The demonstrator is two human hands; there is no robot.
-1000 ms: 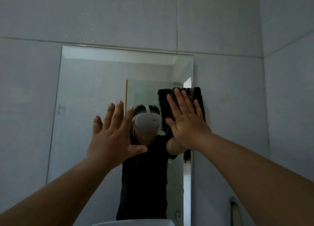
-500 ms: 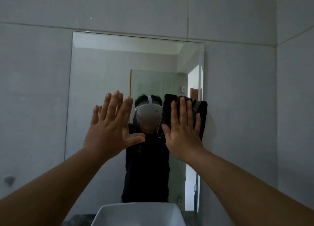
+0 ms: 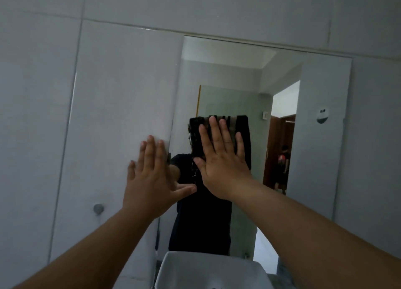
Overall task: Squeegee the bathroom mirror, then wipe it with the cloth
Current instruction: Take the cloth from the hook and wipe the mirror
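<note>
We face a pale grey tiled wall (image 3: 217, 8) that fills the frame from edge to edge. Mounted on it, the large rectangular frameless mirror (image 3: 321, 158) runs from the left third of the frame to the right side; its left part reflects plain tile, and its middle shows a dark-shirted reflection and an open doorway. At the bottom centre of the frame sits the rim of a white ceramic basin (image 3: 208, 269). In the centre, a dark folded cloth with paler stripes (image 3: 243, 134) lies flat against the glass. Our right hand (image 3: 221, 160) presses on it, palm flat, fingers spread and straight, not curled around the fabric. Just left of it, our left hand (image 3: 152, 178) is raised with fingers together and thumb out to the right, empty; whether it touches the glass we cannot tell. A small round grey knob (image 3: 98, 208) shows at lower left, and a small round white fitting (image 3: 322, 115) shows at the right of the mirror.
</note>
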